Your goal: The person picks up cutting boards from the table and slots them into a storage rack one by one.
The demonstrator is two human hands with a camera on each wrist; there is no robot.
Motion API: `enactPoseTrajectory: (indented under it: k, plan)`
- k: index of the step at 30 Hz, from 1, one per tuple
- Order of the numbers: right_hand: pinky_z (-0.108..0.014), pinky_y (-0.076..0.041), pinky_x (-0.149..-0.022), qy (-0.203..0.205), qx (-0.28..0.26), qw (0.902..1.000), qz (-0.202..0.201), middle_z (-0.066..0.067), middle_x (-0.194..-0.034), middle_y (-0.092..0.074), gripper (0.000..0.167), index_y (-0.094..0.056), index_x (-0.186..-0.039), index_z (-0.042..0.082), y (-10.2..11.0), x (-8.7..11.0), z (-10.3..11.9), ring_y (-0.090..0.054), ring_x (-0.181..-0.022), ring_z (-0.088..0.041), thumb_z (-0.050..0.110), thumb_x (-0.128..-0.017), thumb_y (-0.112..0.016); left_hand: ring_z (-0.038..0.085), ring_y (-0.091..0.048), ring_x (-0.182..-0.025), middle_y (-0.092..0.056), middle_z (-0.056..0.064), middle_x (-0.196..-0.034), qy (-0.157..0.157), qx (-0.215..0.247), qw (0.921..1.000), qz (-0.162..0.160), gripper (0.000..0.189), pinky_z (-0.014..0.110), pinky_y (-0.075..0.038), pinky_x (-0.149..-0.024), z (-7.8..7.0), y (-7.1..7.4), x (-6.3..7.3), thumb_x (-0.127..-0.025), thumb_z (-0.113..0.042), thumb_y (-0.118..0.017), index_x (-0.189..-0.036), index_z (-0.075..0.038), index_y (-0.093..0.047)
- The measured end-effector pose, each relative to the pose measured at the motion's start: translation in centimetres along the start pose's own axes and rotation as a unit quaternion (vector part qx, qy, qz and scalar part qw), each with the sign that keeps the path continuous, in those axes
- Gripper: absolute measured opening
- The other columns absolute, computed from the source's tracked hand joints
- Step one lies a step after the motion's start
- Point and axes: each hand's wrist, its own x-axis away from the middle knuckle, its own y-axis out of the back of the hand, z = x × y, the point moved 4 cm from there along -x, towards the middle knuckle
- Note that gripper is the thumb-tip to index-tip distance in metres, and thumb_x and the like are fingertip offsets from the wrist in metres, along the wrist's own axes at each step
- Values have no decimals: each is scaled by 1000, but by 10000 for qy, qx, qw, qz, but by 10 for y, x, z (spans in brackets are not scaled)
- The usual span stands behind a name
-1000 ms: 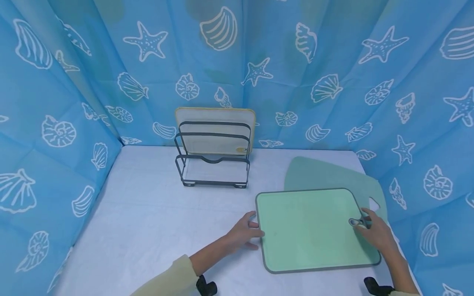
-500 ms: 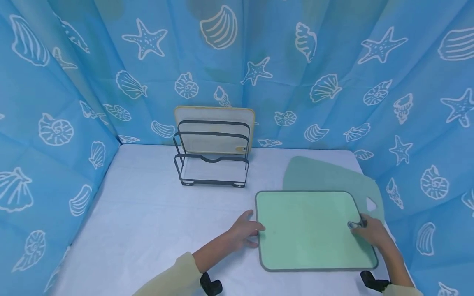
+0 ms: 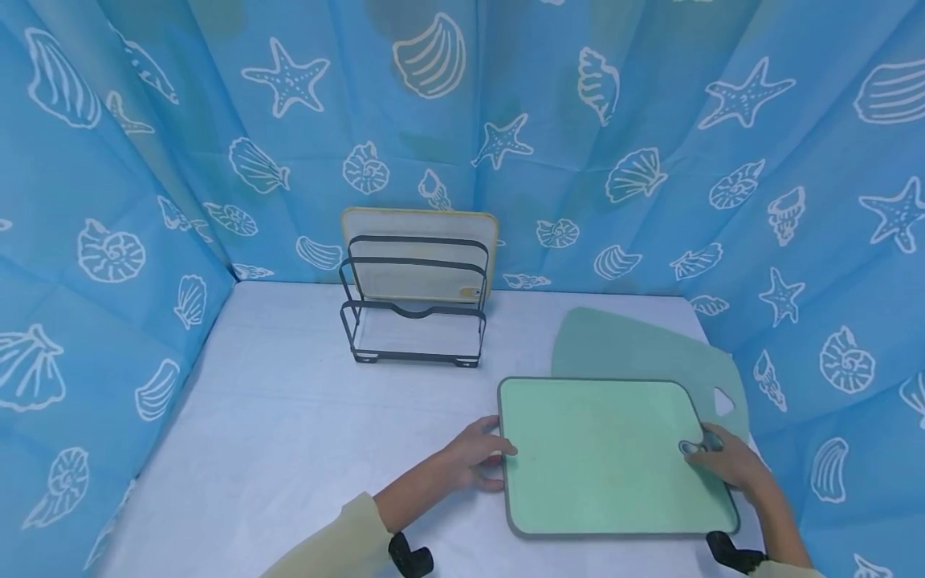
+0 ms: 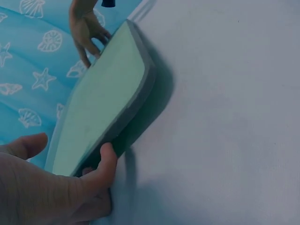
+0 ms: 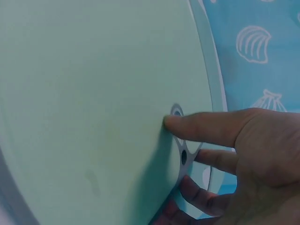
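A light green cutting board (image 3: pixel 600 457) with a grey rim slants over the white table, its near edge shown raised above its shadow in the left wrist view. My left hand (image 3: pixel 473 456) grips its left edge, one digit on top and other fingers at or under the rim. At the right end, my right hand (image 3: pixel 730 459) holds the board by its grey-ringed handle holes (image 5: pixel 183 157). The right thumb (image 5: pixel 201 127) lies on top; the other fingers reach round the edge, partly hidden. Partly under this board lies a darker green cutting board (image 3: pixel 636 341) with a triangular hole.
A black wire rack (image 3: pixel 419 309) stands at the back, left of the boards. In its rear slot a pale cutting board with a yellow rim (image 3: pixel 419 221) stands upright. Blue shell-patterned curtains (image 3: pixel 549 144) border the white table (image 3: pixel 311 417) at the back and sides.
The right fingers have moved round the board's right edge, with the thumb on top. Left fingers have closed on the left edge. The board has shifted very slightly towards me.
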Motion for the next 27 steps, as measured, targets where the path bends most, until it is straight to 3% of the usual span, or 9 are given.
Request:
enactPoseTrajectory:
  k: [6,15,27]
  plan:
    - [-61,-50,-86,-184,-589,9980,156,-46,-133,-29,97,-6,-152,-10,-6,4,-7,-39,-120,-61,36,-93,-69,32,-57,-106,-58,14,-112,-30,-41,10000,24,88,45,-57,-72,3,2,1,-79,-4,-74,-156,-13,-32]
    - [-56,-52,-85,-172,-708,9972,196,-41,-130,-32,97,-5,-152,-11,-9,11,-5,-41,-120,-57,36,-95,-67,25,-61,-95,-62,7,-110,-338,-509,9979,217,100,44,-57,-74,5,4,2,-78,1,-73,-160,-19,-20]
    - [-64,-45,-94,-124,-734,9969,257,-47,-136,-29,100,-1,-152,-12,-10,24,6,-33,-126,-62,41,-96,-65,24,-63,-86,-55,8,-113,-773,-1102,9909,10,94,36,-59,-67,0,19,6,-79,7,-70,-159,-21,-29]
